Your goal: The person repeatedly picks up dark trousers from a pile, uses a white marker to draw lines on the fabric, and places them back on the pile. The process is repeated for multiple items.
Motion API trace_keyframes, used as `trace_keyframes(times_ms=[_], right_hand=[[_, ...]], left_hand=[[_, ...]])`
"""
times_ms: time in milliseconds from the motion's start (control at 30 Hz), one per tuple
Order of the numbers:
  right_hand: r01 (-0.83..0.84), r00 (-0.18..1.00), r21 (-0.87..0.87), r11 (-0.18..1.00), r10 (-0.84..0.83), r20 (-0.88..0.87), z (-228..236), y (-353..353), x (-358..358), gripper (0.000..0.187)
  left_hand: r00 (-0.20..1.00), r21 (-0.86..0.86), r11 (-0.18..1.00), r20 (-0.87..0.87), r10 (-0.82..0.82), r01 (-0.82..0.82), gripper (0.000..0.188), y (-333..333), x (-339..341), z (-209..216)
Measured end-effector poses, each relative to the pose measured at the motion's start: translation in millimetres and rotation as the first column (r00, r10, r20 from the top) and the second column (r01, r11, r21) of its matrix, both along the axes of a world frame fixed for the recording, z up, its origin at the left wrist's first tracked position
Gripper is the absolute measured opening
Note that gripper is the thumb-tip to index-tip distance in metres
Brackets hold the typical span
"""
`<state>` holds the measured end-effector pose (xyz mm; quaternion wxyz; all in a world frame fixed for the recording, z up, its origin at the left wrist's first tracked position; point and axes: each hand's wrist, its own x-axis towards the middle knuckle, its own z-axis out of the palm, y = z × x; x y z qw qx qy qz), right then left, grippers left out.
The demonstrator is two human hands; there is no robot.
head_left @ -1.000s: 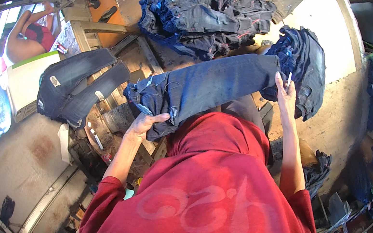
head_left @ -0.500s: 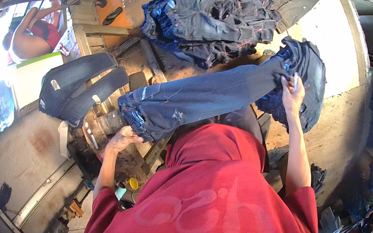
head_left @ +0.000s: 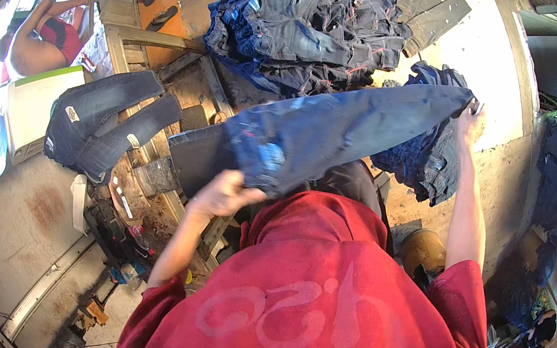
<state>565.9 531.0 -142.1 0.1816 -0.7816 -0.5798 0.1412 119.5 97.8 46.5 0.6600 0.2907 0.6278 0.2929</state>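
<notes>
a person in a red top stretches a pair of dark blue denim trousers (head_left: 366,126) across the lap, the length running slantwise from lower left to upper right. the right hand's (head_left: 472,121) grip is closed on the narrow far end. the left hand (head_left: 220,195) is at the bulkier end, by its pale blue patch, thumb pointing inward; it is blurred, and how firmly its grip is closed cannot be told.

at the left stands a cream box (head_left: 42,104) with a bright green rim; its inside is hidden from this angle, so what it holds cannot be told. just beside it, another pair of jeans (head_left: 86,122) with pale labels is draped near a wooden frame (head_left: 123,51). beyond the box, partly hidden by it, is another person (head_left: 44,42) in red.

ahead lies a large heap of dark denim (head_left: 307,36), loose rather than boxed, and a smaller bundle (head_left: 420,153) sits partly behind the stretched cloth. near the right elbow is a rounded brown thing (head_left: 424,250); whether it is a container is unclear.
</notes>
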Motion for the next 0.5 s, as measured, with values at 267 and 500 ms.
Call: trace_keyframes(times_ms=[267,500], right_hand=[[-0.212,0.908,0.191,0.958,0.265,-0.323,99.0,-128.8,-31.7,0.045],[-0.618,0.661,0.296,0.728,0.685,-0.306,136.2,-276.3,-142.2,0.035]], left_hand=[[0.976,0.068,0.997,0.216,-0.040,0.026,0.040,135.0,96.0,-58.5],[0.572,0.053,0.833,0.751,0.330,-0.550,0.061,175.3,101.0,-82.7]])
